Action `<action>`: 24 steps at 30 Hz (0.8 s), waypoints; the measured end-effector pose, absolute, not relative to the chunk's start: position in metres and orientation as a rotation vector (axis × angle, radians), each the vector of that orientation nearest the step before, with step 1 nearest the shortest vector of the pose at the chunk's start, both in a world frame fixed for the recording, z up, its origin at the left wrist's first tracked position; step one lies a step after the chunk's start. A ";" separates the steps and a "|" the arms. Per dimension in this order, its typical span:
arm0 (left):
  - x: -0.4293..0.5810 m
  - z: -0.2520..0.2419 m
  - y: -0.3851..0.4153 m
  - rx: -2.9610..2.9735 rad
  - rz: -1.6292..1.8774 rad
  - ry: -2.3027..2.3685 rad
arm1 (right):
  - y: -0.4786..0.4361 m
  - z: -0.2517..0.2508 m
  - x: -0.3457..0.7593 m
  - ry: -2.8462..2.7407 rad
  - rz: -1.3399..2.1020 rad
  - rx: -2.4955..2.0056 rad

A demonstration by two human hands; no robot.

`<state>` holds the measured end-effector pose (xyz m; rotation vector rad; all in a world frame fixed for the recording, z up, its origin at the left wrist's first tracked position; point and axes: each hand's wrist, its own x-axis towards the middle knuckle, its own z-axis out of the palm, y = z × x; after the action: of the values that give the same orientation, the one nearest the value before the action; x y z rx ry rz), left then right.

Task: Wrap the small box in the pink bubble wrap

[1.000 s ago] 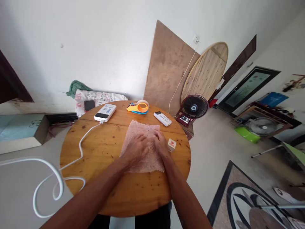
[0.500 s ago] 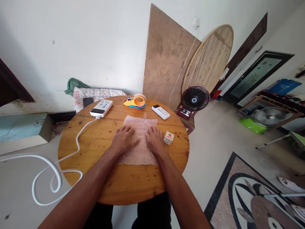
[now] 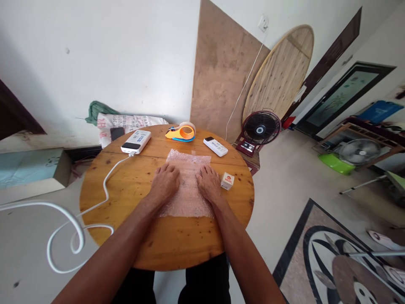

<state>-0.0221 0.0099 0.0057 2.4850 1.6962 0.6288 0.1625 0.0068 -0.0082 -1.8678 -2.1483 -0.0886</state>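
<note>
A sheet of clear, pinkish bubble wrap (image 3: 189,185) lies flat on the round wooden table (image 3: 171,249). My left hand (image 3: 165,181) rests palm down over its left side, fingers extended. On the right side my right hand (image 3: 209,182) presses down in the same way, fingers stretched out and slightly spread. Just right of that hand sits a small white box (image 3: 227,181) with red print. Beyond the wrap is an orange and blue tape dispenser (image 3: 181,132) with a roll of tape in it.
A white power bank (image 3: 136,142) with a white cable (image 3: 106,185) stands back left; a second white power bank (image 3: 215,146) lies back right. The cable loops off the table's left edge. A dark red fan (image 3: 260,128) stands beyond the table, near leaning boards (image 3: 224,71).
My left thumb, which reached inward across the wrap, now lies closer to the hand. Both hands stay on the bubble wrap. The view has shifted slightly.
</note>
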 end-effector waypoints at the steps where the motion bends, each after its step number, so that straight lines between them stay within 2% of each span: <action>1: -0.021 0.006 0.010 2.506 0.656 1.635 | 0.007 -0.008 0.162 -2.144 -0.085 -1.871; 7: -0.010 -0.001 0.004 2.637 0.591 1.104 | 0.007 -0.007 0.163 -2.114 -0.037 -1.898; 11: -0.005 -0.006 -0.003 2.689 0.535 1.083 | 0.004 0.002 0.162 -2.036 0.027 -1.861; 17: -0.004 -0.003 -0.006 2.657 0.540 1.087 | -0.022 0.049 0.177 -2.160 0.055 -1.655; 22: -0.004 -0.002 -0.007 2.633 0.586 1.090 | -0.038 0.054 0.229 -2.062 -0.039 -2.080; 24: -0.005 -0.002 -0.008 2.636 0.602 1.088 | -0.040 0.050 0.247 -1.989 0.060 -2.177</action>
<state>-0.0046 -0.0083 -0.0016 2.6363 1.0878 0.6018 0.2468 -0.0403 0.0495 -2.1765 -1.9893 0.0599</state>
